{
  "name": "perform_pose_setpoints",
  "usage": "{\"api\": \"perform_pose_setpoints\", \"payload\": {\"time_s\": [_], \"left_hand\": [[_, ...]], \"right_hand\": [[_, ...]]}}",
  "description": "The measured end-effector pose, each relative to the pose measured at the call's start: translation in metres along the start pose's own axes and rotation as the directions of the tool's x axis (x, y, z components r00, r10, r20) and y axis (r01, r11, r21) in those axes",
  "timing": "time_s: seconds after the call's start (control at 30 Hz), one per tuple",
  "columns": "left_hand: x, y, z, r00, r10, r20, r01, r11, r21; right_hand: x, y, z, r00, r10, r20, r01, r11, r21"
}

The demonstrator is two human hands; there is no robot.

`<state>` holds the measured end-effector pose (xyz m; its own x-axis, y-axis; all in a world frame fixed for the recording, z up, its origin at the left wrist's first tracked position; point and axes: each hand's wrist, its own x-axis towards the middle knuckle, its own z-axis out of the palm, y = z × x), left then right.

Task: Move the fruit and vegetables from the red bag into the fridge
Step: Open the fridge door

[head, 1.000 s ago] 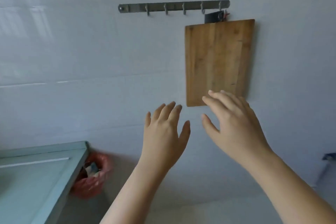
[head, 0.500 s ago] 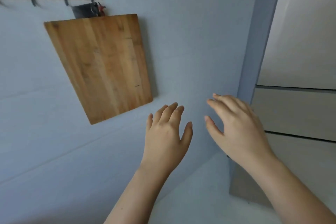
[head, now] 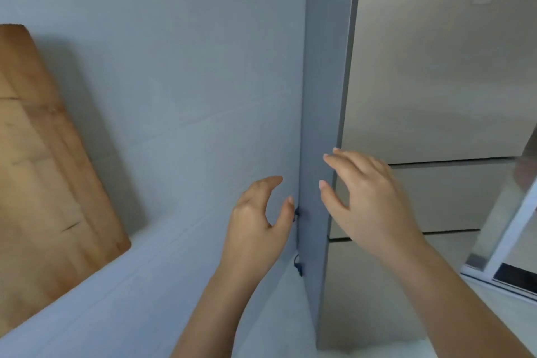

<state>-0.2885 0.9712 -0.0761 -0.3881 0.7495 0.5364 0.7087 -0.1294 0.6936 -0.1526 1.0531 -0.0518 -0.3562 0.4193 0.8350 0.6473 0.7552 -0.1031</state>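
Observation:
The fridge (head: pixel 430 73) fills the right half of the view, a tall beige front with its doors shut, split by dark horizontal seams, with a grey side panel (head: pixel 325 96) facing me. My left hand (head: pixel 258 224) is raised in front of the wall beside that panel, fingers loosely curled, holding nothing. My right hand (head: pixel 369 197) is raised in front of the fridge's left edge, fingers spread, empty. The red bag and the fruit and vegetables are out of view.
A wooden cutting board (head: pixel 43 183) hangs on the pale tiled wall (head: pixel 180 81) at the left. A white-framed glass door (head: pixel 511 235) stands at the lower right. A small dark cable clip (head: pixel 297 213) sits where wall meets fridge side.
The view has swung to the right: the hook rail, the counter and the red bag have left the frame and the fridge has come in. Both hands stay raised and empty.

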Motion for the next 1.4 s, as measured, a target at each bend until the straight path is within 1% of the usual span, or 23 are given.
{"api": "perform_pose_setpoints", "payload": {"time_s": [0.07, 0.17, 0.3, 0.37, 0.53, 0.73, 0.8, 0.9, 1.1, 1.27, 1.4], "left_hand": [[0.021, -0.008, 0.019, 0.999, -0.013, 0.048, 0.016, 0.997, -0.075], [0.047, -0.015, 0.053, 0.990, -0.020, 0.143, 0.044, 0.986, -0.163], [0.085, -0.023, 0.099, 0.975, -0.010, 0.224, 0.059, 0.975, -0.213], [0.108, -0.028, 0.121, 0.970, -0.024, 0.244, 0.083, 0.969, -0.235], [0.169, -0.037, 0.177, 0.979, -0.041, 0.198, 0.097, 0.953, -0.287], [0.227, -0.039, 0.227, 0.990, -0.028, 0.138, 0.071, 0.945, -0.321], [0.240, -0.040, 0.236, 0.991, -0.025, 0.130, 0.068, 0.938, -0.341], [0.253, -0.044, 0.243, 0.988, -0.053, 0.143, 0.105, 0.916, -0.386], [0.275, -0.051, 0.253, 0.982, -0.099, 0.158, 0.165, 0.855, -0.491], [0.280, -0.056, 0.257, 0.986, -0.097, 0.132, 0.154, 0.827, -0.540], [0.282, -0.058, 0.256, 0.983, -0.090, 0.160, 0.166, 0.805, -0.569]], "right_hand": [[0.002, 0.017, 0.015, 0.999, 0.028, -0.017, -0.028, 0.999, -0.017], [0.007, 0.048, 0.033, 0.998, 0.060, 0.002, -0.060, 0.996, -0.062], [0.023, 0.092, 0.051, 0.997, 0.081, -0.018, -0.083, 0.986, -0.142], [0.030, 0.117, 0.065, 0.996, 0.084, 0.001, -0.083, 0.986, -0.146], [0.046, 0.181, 0.101, 0.992, 0.105, 0.069, -0.093, 0.984, -0.151], [0.077, 0.235, 0.133, 0.985, 0.121, 0.122, -0.110, 0.989, -0.094], [0.082, 0.244, 0.144, 0.981, 0.117, 0.152, -0.105, 0.991, -0.087], [0.086, 0.252, 0.155, 0.977, 0.114, 0.179, -0.102, 0.992, -0.075], [0.091, 0.254, 0.164, 0.977, 0.142, 0.158, -0.133, 0.989, -0.071], [0.090, 0.251, 0.162, 0.976, 0.167, 0.141, -0.156, 0.984, -0.090], [0.088, 0.243, 0.161, 0.973, 0.199, 0.119, -0.189, 0.978, -0.091]]}}
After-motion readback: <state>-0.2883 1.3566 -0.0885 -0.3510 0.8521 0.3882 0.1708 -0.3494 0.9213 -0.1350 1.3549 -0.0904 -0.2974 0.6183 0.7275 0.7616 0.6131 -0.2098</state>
